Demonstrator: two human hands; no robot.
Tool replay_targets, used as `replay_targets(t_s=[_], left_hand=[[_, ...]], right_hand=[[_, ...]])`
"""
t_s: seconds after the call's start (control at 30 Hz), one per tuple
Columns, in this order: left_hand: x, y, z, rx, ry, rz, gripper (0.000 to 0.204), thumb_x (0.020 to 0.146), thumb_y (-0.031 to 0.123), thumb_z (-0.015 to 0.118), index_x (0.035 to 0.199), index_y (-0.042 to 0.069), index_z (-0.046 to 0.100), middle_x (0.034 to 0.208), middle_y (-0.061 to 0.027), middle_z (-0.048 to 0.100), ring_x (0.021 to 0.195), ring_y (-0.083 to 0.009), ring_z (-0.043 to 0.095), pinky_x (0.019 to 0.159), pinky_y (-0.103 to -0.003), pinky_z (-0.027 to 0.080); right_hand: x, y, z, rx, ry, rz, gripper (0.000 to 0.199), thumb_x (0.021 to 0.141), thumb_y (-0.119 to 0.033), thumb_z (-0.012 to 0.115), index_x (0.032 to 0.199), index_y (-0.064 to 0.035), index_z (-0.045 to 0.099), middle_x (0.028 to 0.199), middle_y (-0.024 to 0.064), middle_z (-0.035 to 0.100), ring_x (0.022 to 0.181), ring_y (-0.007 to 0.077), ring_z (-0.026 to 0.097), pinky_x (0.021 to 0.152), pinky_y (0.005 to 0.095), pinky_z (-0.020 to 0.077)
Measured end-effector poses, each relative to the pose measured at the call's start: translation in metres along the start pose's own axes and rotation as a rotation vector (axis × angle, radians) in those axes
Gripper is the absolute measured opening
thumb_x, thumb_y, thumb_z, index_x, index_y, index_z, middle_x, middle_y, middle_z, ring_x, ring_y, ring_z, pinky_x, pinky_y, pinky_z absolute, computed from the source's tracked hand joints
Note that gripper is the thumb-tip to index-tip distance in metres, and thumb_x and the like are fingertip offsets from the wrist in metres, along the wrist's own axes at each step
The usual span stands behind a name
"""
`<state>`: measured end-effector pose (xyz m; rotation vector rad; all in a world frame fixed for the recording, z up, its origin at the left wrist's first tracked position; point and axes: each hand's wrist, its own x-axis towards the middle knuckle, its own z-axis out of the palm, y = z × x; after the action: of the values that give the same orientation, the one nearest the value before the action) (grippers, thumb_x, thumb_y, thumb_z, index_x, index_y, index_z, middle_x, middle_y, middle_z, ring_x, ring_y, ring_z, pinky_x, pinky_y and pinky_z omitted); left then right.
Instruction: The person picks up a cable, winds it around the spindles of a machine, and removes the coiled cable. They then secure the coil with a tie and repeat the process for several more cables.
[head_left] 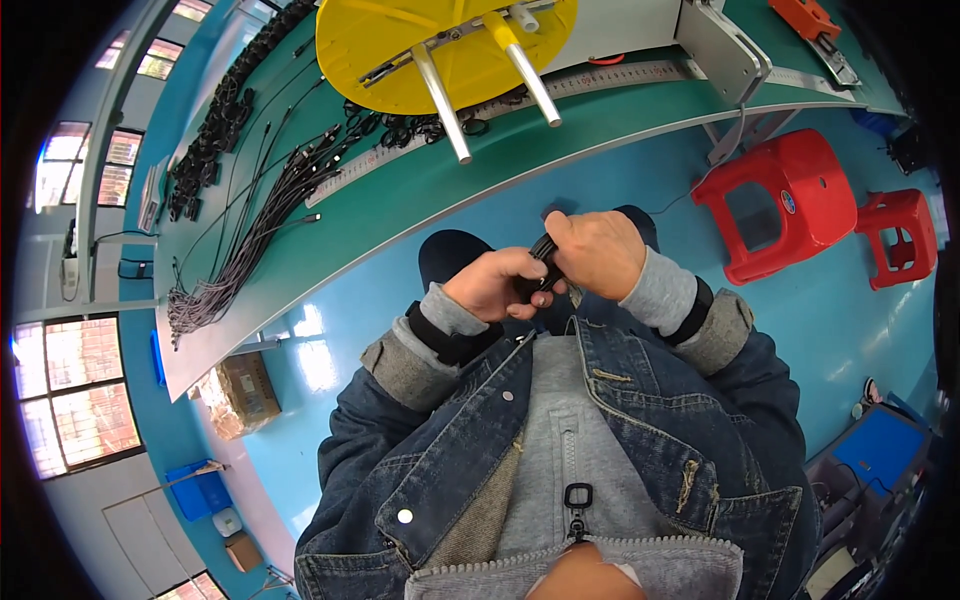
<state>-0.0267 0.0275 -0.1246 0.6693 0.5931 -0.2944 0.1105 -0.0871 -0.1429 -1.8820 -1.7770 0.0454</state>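
A small coil of black cable (541,262) is held between my two hands, in front of my body and short of the table's edge. My left hand (495,283) grips the coil from the left, thumb on top. From the right, my right hand (600,250) is closed on the same coil, its fingertips partly hidden. On the green table ahead lies a long bundle of loose dark cables (235,255). A row of coiled black cables (215,130) stretches along the table's far left, and more small coils (400,128) lie under the yellow disc.
A yellow round disc with two metal rods (400,60) overhangs the table's front edge (480,190). Steel rulers (620,77) lie along the tabletop beside a metal bracket (725,50). Red stools (800,200) stand at right; a cardboard box (240,395) sits on the floor at left.
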Motion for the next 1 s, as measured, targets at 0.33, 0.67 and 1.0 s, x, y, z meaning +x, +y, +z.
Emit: replay_targets(t_s=[0.33, 0.67, 1.0], left_hand=[[0.0, 0.016, 0.012, 0.691, 0.155, -0.032, 0.04, 0.083, 0.046, 0.053, 0.08, 0.006, 0.054, 0.061, -0.0004, 0.049, 0.044, -0.0067, 0.037, 0.038, -0.019, 0.026], [-0.004, 0.018, 0.009, 0.557, 0.254, -0.128, 0.047, 0.088, 0.051, 0.042, 0.082, 0.006, 0.054, 0.065, -0.0016, 0.051, 0.05, -0.0066, 0.041, 0.04, -0.017, 0.028], [-0.001, 0.014, -0.016, 0.445, -0.034, -0.043, 0.026, 0.081, 0.028, 0.058, 0.084, 0.002, 0.055, 0.069, -0.0026, 0.052, 0.053, -0.0091, 0.043, 0.043, -0.021, 0.033]], right_hand=[[-0.01, -0.026, 0.033, 0.484, 0.202, 0.349, 0.014, 0.075, -0.008, 0.052, 0.079, 0.0023, 0.045, 0.063, 0.0211, 0.056, 0.06, 0.0401, 0.057, 0.054, 0.0461, 0.0449], [-0.013, -0.03, 0.053, 0.523, 0.27, 0.451, 0.011, 0.077, -0.005, 0.047, 0.085, 0.0022, 0.046, 0.067, 0.0222, 0.058, 0.063, 0.0409, 0.057, 0.056, 0.0477, 0.0441], [-0.011, -0.019, 0.058, 0.574, 0.222, 0.429, 0.013, 0.077, -0.005, 0.047, 0.089, -0.0005, 0.046, 0.073, 0.0229, 0.058, 0.068, 0.0405, 0.057, 0.058, 0.0472, 0.044]])
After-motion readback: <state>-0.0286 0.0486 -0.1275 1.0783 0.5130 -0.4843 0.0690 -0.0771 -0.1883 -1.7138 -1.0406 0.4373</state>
